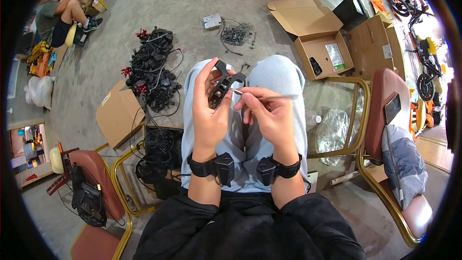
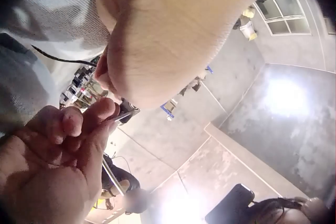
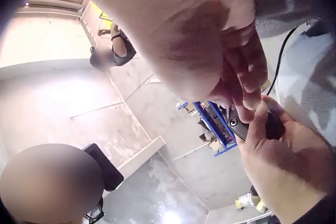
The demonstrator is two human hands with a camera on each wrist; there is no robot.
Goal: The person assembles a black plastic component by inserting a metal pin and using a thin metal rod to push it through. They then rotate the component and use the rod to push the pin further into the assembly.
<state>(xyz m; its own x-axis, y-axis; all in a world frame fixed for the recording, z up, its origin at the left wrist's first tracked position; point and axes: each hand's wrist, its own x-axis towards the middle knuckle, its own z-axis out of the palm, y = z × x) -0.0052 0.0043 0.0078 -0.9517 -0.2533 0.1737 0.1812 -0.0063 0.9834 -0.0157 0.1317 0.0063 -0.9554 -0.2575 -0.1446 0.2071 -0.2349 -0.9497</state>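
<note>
My left hand point(image 1: 208, 115) holds a black bracket-like plastic part point(image 1: 221, 88) up over my lap, its thumb along the near side. The part has two prongs at its upper end and metal fittings in its middle. My right hand point(image 1: 269, 118) pinches a thin metal rod-like tool point(image 1: 276, 97) between thumb and fingers, its tip right at the part. In the left wrist view the tool point(image 2: 113, 178) shows as a slim shaft on both sides of the pinch. The right wrist view shows a round metal-ringed hole in the black part point(image 3: 239, 127), partly covered by fingers.
On the floor ahead lie a heap of black cabled devices point(image 1: 156, 70), a pile of small dark pieces point(image 1: 237, 34) and a metal box point(image 1: 211, 21). An open cardboard box point(image 1: 301, 50) stands ahead right. Chairs point(image 1: 98, 183) flank me; another person point(image 1: 60, 17) sits far left.
</note>
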